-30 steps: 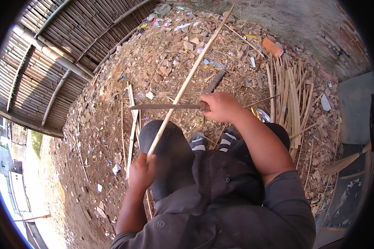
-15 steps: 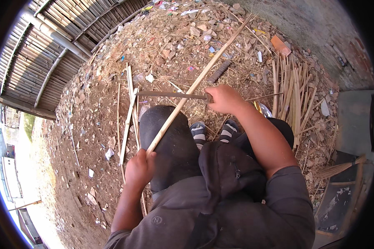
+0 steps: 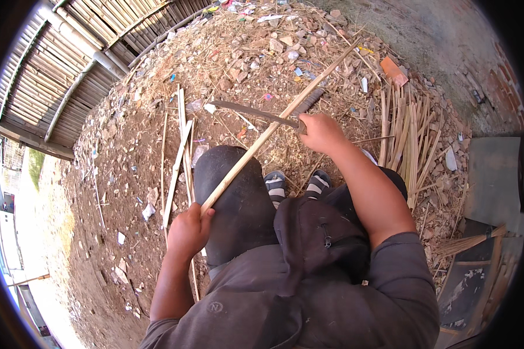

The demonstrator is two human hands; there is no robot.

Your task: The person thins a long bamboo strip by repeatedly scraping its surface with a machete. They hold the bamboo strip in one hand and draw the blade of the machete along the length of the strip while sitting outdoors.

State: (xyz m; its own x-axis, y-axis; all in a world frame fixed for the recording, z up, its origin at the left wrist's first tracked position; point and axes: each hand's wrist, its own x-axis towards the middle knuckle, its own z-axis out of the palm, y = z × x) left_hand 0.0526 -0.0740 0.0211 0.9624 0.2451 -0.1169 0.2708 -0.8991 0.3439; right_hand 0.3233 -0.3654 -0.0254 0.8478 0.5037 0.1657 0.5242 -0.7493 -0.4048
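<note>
A long pale bamboo strip [image 3: 239, 166] slants up and to the right across my left knee. My left hand [image 3: 191, 230] is closed around its near end. In my right hand [image 3: 323, 133] is the handle of a machete [image 3: 256, 112], the fingers wrapped round it. The dark blade points left and crosses the strip just beyond the knee; whether its edge bites into the wood cannot be made out. The strip's far end reaches out over the rubble.
Split bamboo strips [image 3: 404, 134] lie in a pile on the right, and a few more strips [image 3: 180, 157] lie left of my knee. A dark ridged cylinder [image 3: 310, 100] rests beyond the blade. A bamboo fence [image 3: 46, 70], an orange brick [image 3: 394, 71] and a broom [image 3: 471, 240] stand or lie around.
My right hand and the machete have moved a little farther out along the strip and to the right. The blade now tilts, its tip higher. The left hand keeps its hold.
</note>
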